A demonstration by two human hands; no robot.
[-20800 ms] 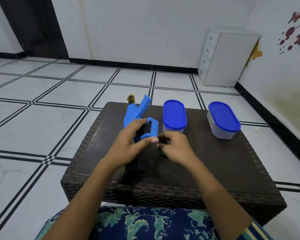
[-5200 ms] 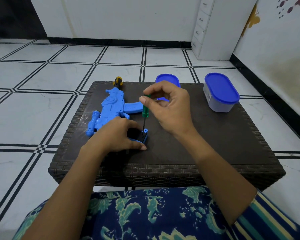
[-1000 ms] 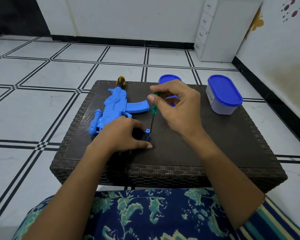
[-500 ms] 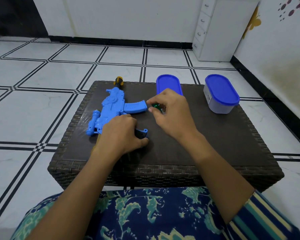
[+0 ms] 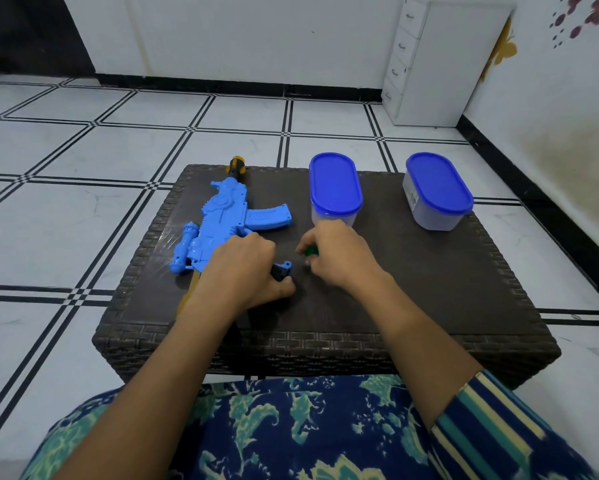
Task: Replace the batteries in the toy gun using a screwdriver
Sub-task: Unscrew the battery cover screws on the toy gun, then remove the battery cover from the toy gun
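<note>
Two blue-lidded containers (image 5: 335,188) (image 5: 438,192) on a wicker table (image 5: 429,289), white cabinet (image 5: 440,64) beyond

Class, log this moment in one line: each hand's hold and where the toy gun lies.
left hand: grips toy gun at near end | right hand: holds green screwdriver, tip hidden | gun: flat on wicker table

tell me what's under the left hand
The left hand grips the near end of the blue toy gun; a black and blue corner pokes out beside it. The hand covers the rest, so any battery compartment or batteries cannot be seen.
</note>
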